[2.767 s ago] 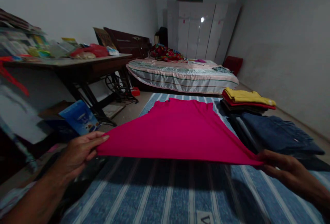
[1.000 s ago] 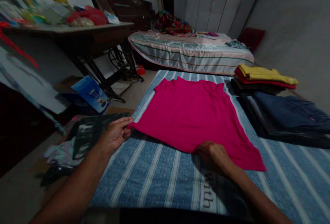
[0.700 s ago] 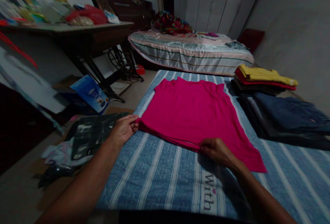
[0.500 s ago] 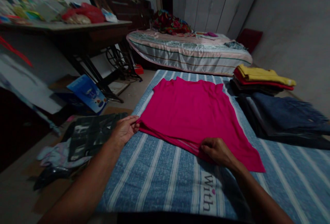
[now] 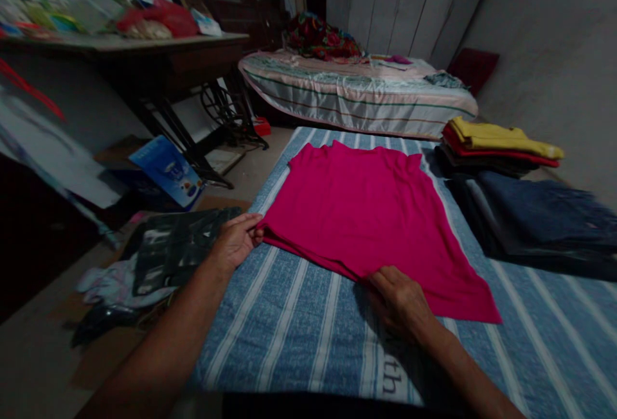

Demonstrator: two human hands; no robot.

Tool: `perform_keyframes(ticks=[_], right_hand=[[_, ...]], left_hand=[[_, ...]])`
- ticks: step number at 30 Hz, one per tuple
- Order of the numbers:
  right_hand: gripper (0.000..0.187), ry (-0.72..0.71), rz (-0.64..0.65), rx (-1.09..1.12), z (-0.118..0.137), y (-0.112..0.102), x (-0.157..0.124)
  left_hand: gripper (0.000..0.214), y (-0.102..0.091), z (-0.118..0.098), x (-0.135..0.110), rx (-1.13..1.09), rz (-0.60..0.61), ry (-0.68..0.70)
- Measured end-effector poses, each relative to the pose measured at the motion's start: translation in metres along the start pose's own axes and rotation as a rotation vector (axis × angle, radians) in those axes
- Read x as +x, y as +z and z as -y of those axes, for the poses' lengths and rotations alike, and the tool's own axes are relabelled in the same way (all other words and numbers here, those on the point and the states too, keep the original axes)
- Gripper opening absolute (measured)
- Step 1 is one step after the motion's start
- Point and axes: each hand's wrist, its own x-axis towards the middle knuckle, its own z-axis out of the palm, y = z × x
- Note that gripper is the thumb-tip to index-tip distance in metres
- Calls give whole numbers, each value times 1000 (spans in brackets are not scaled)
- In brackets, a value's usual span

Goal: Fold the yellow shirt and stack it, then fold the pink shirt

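The left hand (image 5: 238, 239) pinches a corner of the magenta short-sleeved cloth top (image 5: 357, 207) — spread beyond the fingers on blue white-striped fabric (image 5: 263, 342); the right hand (image 5: 401, 298) curls at its hem — grip unclear.

The right hand (image 5: 399, 298) seems to cover part of the printed lettering (image 5: 392, 377).

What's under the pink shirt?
The pink shirt lies on a blue, white-striped cloth, visible beyond its edges. Anything else beneath is covered; the right hand also hides part of its near hem.
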Motion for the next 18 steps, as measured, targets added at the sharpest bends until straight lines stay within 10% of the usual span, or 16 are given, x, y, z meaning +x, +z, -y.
perform_keyframes(ticks=[18], right_hand=[[24,37,-133,-106,-3,14,0]], left_hand=[[19,-1,2,-2,-17,6,27]])
